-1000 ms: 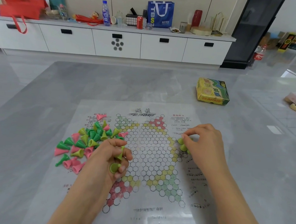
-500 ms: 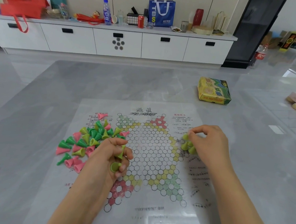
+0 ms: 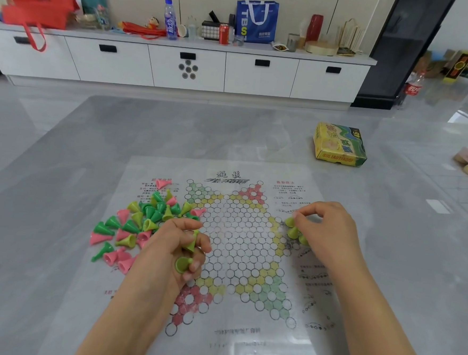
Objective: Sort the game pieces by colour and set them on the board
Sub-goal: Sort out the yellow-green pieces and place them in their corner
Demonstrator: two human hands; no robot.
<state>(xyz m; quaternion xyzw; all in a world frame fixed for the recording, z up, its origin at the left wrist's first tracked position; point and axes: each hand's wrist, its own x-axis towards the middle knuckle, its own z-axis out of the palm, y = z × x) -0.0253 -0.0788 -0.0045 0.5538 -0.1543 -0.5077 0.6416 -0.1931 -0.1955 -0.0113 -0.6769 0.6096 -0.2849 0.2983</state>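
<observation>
Left hand (image 3: 179,245) gripping spare yellow-green cones (image 3: 183,264) as feed stock; right hand (image 3: 324,230) pinching one, standing yellow-green cluster (image 3: 292,231) just beside fingertips, at board (image 3: 239,247) right tip.

I count one paper board (image 3: 238,260), one yellow box (image 3: 340,144) at two o'clock, two yellow-green pieces (image 3: 185,257) held in my left hand (image 3: 172,245), and three more (image 3: 293,230) by my right hand (image 3: 326,231).

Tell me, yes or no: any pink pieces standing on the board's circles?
No, the pink pieces lie in the loose pile left of the star.
</observation>
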